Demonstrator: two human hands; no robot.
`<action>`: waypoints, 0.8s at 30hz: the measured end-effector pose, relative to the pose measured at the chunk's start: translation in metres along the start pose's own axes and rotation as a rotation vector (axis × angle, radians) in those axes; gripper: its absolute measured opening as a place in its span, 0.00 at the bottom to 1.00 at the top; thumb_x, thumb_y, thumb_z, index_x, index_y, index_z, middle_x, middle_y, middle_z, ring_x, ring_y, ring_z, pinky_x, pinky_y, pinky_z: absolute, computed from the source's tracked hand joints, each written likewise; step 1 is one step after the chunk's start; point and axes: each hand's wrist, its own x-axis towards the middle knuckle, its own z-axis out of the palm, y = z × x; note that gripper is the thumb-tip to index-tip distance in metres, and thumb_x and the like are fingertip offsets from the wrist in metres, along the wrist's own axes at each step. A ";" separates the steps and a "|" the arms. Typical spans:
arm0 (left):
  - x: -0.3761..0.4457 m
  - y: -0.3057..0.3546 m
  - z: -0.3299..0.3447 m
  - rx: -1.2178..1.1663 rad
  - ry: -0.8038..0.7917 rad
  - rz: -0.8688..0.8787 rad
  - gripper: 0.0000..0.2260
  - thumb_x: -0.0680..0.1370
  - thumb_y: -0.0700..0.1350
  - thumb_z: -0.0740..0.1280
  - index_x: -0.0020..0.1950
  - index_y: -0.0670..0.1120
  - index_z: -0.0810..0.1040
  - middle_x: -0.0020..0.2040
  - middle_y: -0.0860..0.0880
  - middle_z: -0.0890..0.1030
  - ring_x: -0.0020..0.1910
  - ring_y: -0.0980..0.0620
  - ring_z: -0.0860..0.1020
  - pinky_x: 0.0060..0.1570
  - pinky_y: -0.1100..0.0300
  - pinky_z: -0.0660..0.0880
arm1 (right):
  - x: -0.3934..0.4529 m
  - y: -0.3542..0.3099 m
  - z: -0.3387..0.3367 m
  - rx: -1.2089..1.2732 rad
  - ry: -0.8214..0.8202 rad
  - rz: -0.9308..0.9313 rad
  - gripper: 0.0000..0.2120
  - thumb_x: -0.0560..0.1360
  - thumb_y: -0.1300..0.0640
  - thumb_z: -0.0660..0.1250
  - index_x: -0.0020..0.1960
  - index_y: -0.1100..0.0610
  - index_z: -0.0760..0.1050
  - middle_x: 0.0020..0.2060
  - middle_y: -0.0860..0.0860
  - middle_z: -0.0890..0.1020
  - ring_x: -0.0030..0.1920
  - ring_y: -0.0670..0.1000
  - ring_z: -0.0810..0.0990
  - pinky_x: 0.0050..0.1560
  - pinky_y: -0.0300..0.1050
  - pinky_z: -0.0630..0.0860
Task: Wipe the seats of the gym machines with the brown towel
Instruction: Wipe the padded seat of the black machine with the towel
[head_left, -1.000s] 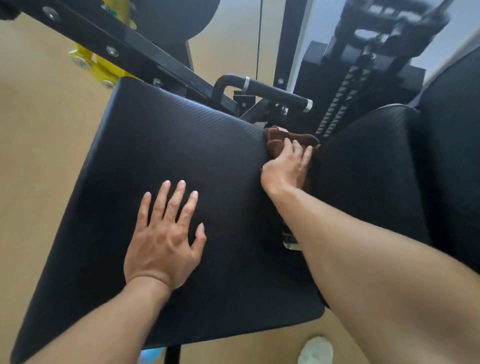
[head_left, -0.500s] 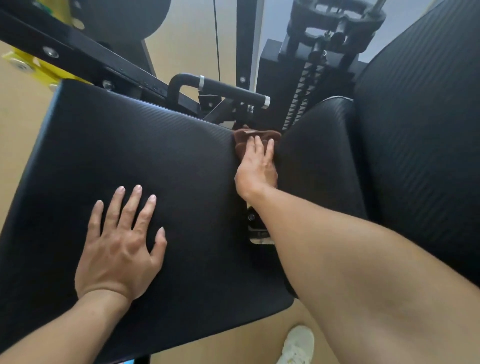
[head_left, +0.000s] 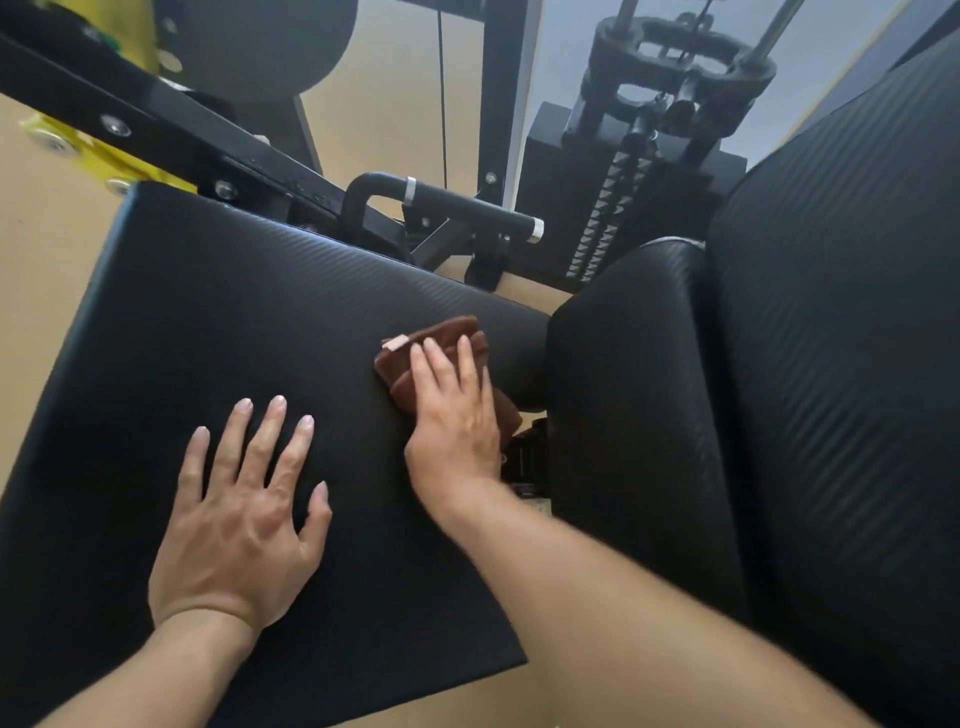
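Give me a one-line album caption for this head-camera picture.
Right hand presses a brown towel onto a black gym seat; left hand lies flat.

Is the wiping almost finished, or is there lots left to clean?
Hard to say what's done: the black seat shows no wipe marks. Right now the right hand presses the brown towel flat on the seat's far right part, while the left hand rests flat and spread beside it. Left, probably: the rest of this seat, the pad on the right, and any other machines, which aren't in view.
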 end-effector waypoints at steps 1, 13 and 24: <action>0.000 0.000 0.000 0.000 -0.003 0.000 0.30 0.78 0.56 0.53 0.77 0.43 0.68 0.80 0.42 0.65 0.81 0.41 0.59 0.79 0.38 0.53 | 0.019 0.011 -0.005 -0.023 -0.001 0.004 0.36 0.81 0.66 0.56 0.84 0.51 0.47 0.83 0.48 0.49 0.82 0.53 0.38 0.78 0.50 0.33; 0.003 0.000 0.002 0.012 -0.016 0.007 0.30 0.78 0.56 0.54 0.78 0.44 0.66 0.80 0.42 0.64 0.81 0.41 0.58 0.79 0.39 0.53 | 0.091 0.002 -0.014 0.407 0.256 0.601 0.27 0.80 0.66 0.62 0.78 0.52 0.67 0.79 0.48 0.66 0.83 0.53 0.48 0.82 0.53 0.44; 0.005 -0.001 0.002 0.019 -0.040 -0.002 0.29 0.79 0.56 0.55 0.78 0.45 0.66 0.80 0.43 0.64 0.81 0.42 0.58 0.78 0.39 0.56 | 0.113 -0.043 -0.003 -0.125 -0.042 -0.375 0.32 0.81 0.60 0.55 0.82 0.42 0.56 0.83 0.48 0.52 0.83 0.57 0.42 0.81 0.59 0.43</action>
